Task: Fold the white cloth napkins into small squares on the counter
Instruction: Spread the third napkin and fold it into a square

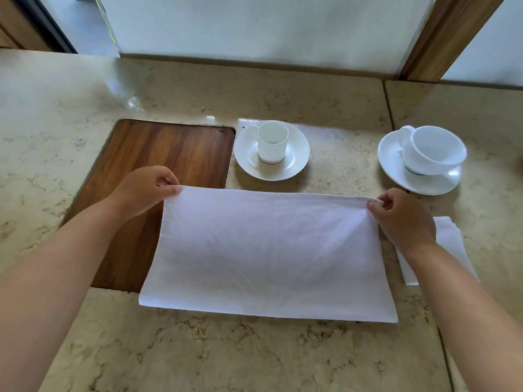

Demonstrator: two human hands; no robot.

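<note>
A white cloth napkin (266,250) lies folded in half on the beige stone counter (226,355), with its folded edge toward me. My left hand (144,190) pinches its far left corner. At the far right corner, my right hand (402,216) pinches the doubled edge. The far edge is stretched straight between both hands and is slightly lifted. A second white napkin (452,244), folded smaller, lies flat on the counter to the right, partly hidden under my right wrist.
A wooden inset board (169,154) sits in the counter at left, under the napkin's left part. Behind the napkin stand a straight white cup on a saucer (271,149) and a wider white cup on a saucer (421,157). A wall borders the counter's back.
</note>
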